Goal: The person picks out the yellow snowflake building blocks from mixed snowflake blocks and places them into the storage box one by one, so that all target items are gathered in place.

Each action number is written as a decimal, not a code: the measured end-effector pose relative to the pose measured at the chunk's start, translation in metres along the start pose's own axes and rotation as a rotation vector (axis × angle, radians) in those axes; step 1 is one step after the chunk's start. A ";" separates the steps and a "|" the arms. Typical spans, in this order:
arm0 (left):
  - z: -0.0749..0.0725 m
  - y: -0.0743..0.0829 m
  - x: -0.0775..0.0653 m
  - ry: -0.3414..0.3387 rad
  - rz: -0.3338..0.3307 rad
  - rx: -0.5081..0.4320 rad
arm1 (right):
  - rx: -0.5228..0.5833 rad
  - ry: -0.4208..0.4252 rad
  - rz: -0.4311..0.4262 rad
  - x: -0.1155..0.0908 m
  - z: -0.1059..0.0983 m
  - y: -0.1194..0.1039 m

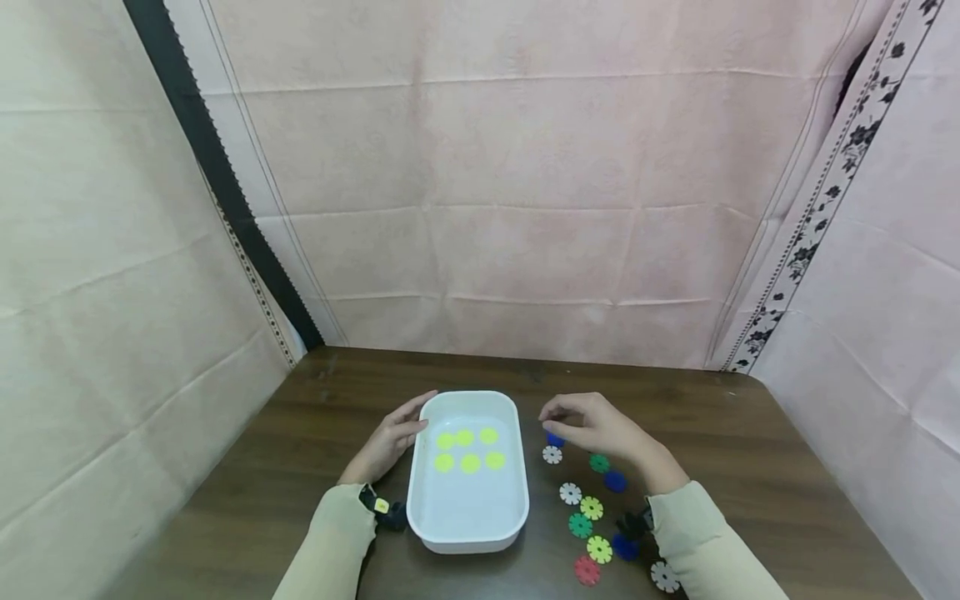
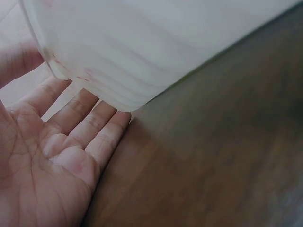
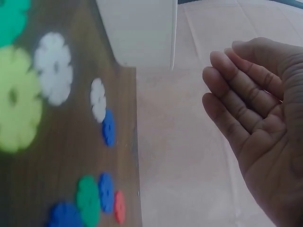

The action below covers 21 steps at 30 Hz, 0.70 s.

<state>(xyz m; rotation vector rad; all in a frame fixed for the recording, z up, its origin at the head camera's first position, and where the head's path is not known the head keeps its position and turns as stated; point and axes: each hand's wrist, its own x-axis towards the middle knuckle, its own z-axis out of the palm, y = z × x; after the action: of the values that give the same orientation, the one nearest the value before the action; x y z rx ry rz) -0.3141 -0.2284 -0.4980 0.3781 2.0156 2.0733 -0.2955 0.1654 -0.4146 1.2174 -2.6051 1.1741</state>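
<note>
resting left grip (image 1: 392, 440): fingers straight against tray (image 1: 468, 517), holding nothing
right grip (image 1: 592, 427): loosely curled, empty, above blue disc (image 1: 555, 439)
tray: mid surface (image 1: 750, 467), six yellow discs (image 1: 469, 450) inside

- White rounded-rectangle tray (image 1: 467, 517), upright on the surface; its left wall touches the fingers of the left hand (image 1: 390, 440); six yellow-green discs (image 1: 469, 450) lie flat inside in two rows
- Blue flower-shaped disc (image 1: 554, 439) flat on the surface just under the right hand (image 1: 596, 427), a white disc (image 1: 552, 455) just beside it
</note>
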 end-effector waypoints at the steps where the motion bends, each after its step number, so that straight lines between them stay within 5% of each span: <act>1: 0.000 0.000 0.000 0.001 0.000 0.003 | -0.005 -0.001 -0.001 -0.003 -0.002 0.001; 21: 0.002 0.002 0.001 -0.006 -0.002 -0.010 | -0.083 0.003 -0.023 -0.055 -0.025 0.029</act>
<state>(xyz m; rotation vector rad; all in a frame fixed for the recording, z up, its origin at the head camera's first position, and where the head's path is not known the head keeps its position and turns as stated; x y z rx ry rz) -0.3144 -0.2261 -0.4959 0.3801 2.0014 2.0779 -0.2830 0.2288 -0.4328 1.2254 -2.6012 1.0520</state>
